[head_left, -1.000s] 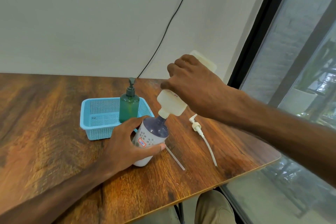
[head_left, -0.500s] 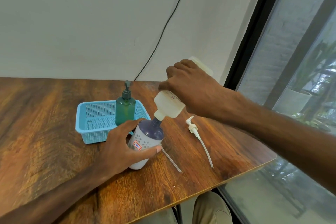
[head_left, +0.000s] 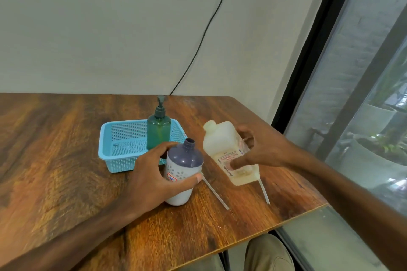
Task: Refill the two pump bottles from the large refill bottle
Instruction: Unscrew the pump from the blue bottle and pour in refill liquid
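My left hand [head_left: 149, 180] grips the white pump bottle [head_left: 185, 160], which has a purple shoulder and an open neck with no pump on it. It stands on the wooden table [head_left: 55, 160]. Just to its right, my right hand [head_left: 264, 149] holds the large translucent refill bottle [head_left: 222, 145]. That bottle leans with its open neck up and to the left, and its base is at the table. The green pump bottle [head_left: 159, 132] stands with its pump on in the blue basket [head_left: 114, 154].
A thin dip tube [head_left: 217, 194] lies on the table right of the white bottle. A second pump tube [head_left: 264, 192] sticks out from behind the refill bottle. The table's front edge [head_left: 286, 220] is close, with a window [head_left: 363, 116] at the right.
The refill bottle was upside down over the white bottle's neck. My right hand has turned it neck-up and lowered it to the table on the right. My left hand keeps its hold.
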Demonstrator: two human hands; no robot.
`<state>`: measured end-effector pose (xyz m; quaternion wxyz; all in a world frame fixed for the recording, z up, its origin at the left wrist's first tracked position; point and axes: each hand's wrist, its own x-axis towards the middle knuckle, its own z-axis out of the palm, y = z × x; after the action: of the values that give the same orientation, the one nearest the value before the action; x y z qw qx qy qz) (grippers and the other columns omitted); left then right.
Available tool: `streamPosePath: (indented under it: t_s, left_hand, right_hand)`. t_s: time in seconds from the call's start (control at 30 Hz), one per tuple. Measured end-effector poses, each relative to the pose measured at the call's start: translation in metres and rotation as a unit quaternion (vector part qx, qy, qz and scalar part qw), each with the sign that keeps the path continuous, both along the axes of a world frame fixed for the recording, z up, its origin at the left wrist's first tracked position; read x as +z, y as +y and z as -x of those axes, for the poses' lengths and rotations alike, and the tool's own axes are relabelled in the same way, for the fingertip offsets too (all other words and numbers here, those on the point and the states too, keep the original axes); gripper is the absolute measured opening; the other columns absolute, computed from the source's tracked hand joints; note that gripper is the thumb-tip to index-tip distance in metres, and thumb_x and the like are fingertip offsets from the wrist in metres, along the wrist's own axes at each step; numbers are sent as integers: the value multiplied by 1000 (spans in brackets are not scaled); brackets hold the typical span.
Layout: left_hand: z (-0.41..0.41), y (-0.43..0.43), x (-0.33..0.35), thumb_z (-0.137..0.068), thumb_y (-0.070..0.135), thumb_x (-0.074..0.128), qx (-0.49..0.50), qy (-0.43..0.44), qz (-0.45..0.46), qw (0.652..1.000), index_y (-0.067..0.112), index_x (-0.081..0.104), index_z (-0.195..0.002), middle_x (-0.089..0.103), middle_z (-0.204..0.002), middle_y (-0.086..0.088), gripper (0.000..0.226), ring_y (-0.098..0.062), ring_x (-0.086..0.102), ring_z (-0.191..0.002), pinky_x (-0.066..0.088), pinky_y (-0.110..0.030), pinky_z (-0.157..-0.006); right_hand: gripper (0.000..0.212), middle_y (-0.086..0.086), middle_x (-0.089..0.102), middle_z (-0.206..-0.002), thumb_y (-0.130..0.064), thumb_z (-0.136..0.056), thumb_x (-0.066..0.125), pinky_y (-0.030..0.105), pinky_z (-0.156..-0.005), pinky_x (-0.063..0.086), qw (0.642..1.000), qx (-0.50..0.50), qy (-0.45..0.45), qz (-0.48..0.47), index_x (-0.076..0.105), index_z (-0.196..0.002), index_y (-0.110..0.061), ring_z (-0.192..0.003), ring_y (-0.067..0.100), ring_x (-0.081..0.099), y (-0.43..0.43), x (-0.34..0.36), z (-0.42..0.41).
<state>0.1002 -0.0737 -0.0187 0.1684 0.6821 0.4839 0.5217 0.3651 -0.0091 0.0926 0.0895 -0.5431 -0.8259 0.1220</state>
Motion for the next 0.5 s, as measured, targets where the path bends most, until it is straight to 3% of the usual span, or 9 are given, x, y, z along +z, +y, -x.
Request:
streamPosePath:
  t_s: [0.07,0.2,0.4,0.5]
  left_hand:
    - [0,1,-1,-56,63,88,2,2,5,1000,37,63,-117,69,-110,26,71,9,62,-106,48,-6,-79]
    - [2,2,-2,-55,63,90,9,8,9,1000,34,64,-119,70,-112,24,75,6,63,-107,49,-7,-80]
    - [2,1,-1,-55,61,91,16,13,8,1000,37,61,-118,68,-111,27,73,11,62,-106,47,-4,-80]
    - [1,0,1,-55,61,89,15,18,5,1000,41,59,-117,66,-110,30,72,13,60,-106,46,-3,-81]
  right_hand:
    - [96,-21,70,-123,-78,-43,83,36,-92,60,997,-27,74,21,56,-130,-47,-105,2,70,3,-16,-2]
    - [83,-13,64,-130,-46,-67,91,28,-90,58,973,-80,216,27,52,-139,-31,-116,10,65,8,-48,4]
    - [84,-11,63,-137,-51,-66,90,32,-94,56,945,-121,301,-38,49,-138,-34,-121,10,62,17,-81,13]
    - [86,-10,61,-141,-52,-68,89,21,-88,51,939,-126,318,-37,48,-140,-32,-124,11,61,16,-86,14]
